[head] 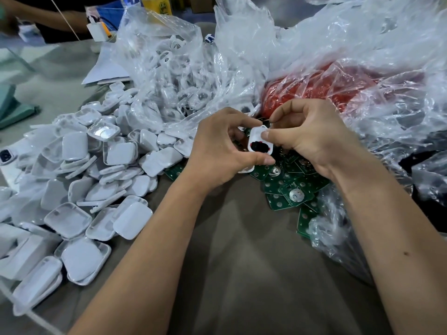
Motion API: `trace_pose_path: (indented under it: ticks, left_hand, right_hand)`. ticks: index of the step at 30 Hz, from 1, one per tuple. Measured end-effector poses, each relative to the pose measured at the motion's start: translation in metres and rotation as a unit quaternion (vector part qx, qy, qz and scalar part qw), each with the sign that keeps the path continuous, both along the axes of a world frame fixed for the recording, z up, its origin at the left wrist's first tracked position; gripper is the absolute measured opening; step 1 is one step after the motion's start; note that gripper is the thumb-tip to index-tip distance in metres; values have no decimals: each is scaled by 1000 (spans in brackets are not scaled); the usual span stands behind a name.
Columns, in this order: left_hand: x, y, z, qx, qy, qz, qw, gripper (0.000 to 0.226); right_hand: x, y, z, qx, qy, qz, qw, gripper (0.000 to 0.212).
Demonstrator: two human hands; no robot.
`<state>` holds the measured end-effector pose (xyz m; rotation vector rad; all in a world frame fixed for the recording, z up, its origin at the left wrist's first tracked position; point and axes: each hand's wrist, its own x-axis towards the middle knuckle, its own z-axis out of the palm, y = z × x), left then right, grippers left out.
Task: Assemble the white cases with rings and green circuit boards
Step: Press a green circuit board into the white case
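My left hand (217,151) grips a small white case (256,139) at the middle of the view; the case shows a dark opening with red marks. My right hand (307,139) pinches the same case from the right, thumb on its face. Under both hands lies a heap of green circuit boards (290,189) with round silver contacts. A large pile of white case halves (96,170) spreads over the table to the left. A clear bag of white ringed parts (174,83) stands behind the pile.
A red mass inside crumpled clear plastic (338,85) sits behind my hands, with more plastic sheeting (387,56) at the right. Another person's arm (48,18) is at the far left back, near a white charger block (96,31). Grey tabletop (242,262) lies between my forearms.
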<state>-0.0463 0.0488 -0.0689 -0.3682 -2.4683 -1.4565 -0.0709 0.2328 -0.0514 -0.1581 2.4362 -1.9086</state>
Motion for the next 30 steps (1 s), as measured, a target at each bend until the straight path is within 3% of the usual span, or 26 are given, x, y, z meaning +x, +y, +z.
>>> trace_pose_path:
  ticks: [10,17,23,30]
  left_hand:
    - [-4,6,-4,-5,34,96,995,57]
    - [-1,17,-10,-83,100,210,969,30]
    - [5,25,-8,-143,113,258,949,28]
    - [9,32,-8,-178,135,261,939,30]
  right_hand:
    - [1,-12,-3,68,95,-81,990,27]
    - [16,-30,3,204,176,-61,961,29]
    - [20,-35,4,208,172,-84,959,38]
    - [15,-30,1,200,137,-81,967,21]
